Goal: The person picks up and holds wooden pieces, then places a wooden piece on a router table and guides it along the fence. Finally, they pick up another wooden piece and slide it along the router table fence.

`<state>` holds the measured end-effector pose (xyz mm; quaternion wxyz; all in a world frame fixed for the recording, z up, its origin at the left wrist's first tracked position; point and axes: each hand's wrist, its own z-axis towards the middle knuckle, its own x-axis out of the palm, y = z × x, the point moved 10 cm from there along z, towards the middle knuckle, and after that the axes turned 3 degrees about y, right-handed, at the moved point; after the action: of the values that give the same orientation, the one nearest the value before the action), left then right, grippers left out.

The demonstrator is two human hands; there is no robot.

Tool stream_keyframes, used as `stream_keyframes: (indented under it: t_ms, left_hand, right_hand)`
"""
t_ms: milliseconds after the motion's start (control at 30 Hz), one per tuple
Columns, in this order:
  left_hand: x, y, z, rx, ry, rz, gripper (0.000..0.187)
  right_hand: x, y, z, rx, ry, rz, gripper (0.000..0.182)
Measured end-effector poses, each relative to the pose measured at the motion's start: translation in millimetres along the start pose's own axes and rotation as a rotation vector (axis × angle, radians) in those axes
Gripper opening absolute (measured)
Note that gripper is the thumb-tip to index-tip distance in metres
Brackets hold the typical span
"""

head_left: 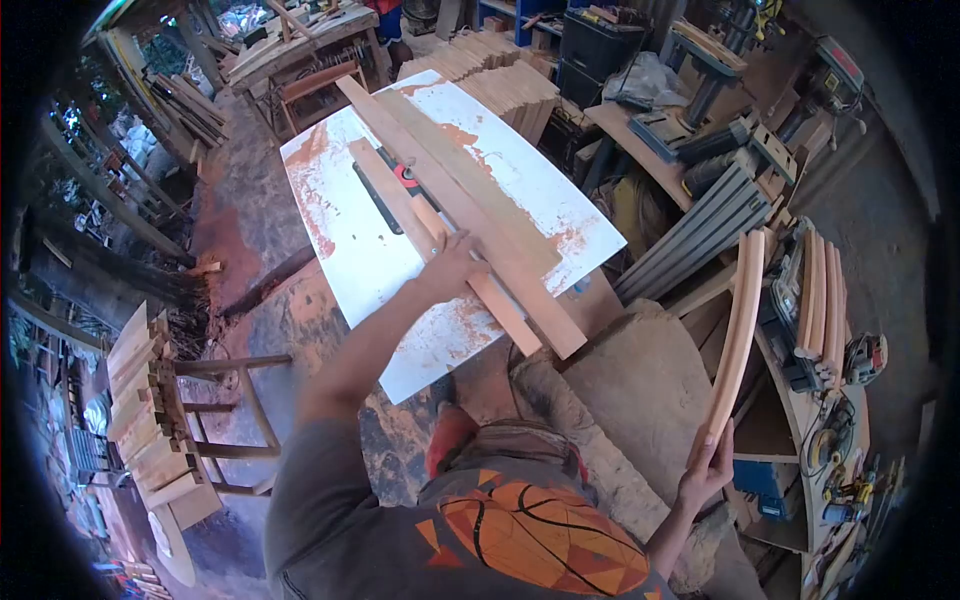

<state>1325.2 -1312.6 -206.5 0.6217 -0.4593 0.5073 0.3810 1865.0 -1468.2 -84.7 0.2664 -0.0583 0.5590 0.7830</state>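
My left hand (455, 268) is closed over a narrow wooden strip (505, 318) on a white tabletop (375, 280) dusted with reddish sawdust. The strip lies along a long straight board (470, 205) that crosses the table as a fence. Past my fingers, beside the fence, is a red ring (405, 176) around a hole in a dark plate, with another thin board (390, 190) next to it. Down at the right, my right hand (708, 468) grips the lower end of a long, curved wooden piece (738, 335), held upright away from the table.
Several similar curved pieces (822, 300) rest on a shelf at the right, near power tools. Wood blocks (155, 420) are stacked on a stand at the left. A drill press (700, 90) and stacked boards (500, 85) stand beyond the table. Someone's legs show at the back.
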Motion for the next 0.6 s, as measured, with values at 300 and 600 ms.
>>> stream_keyframes:
  t_ms: [300,600]
  left_hand:
    - [14,30,-21,-0.341,-0.111,-0.276,0.121]
    - [37,24,-21,-0.600,0.063,-0.320,0.132]
  right_hand:
    - [36,4,0,0.049,0.031,0.250,0.047]
    - [107,-20,0,0.015,0.447,0.146,0.043]
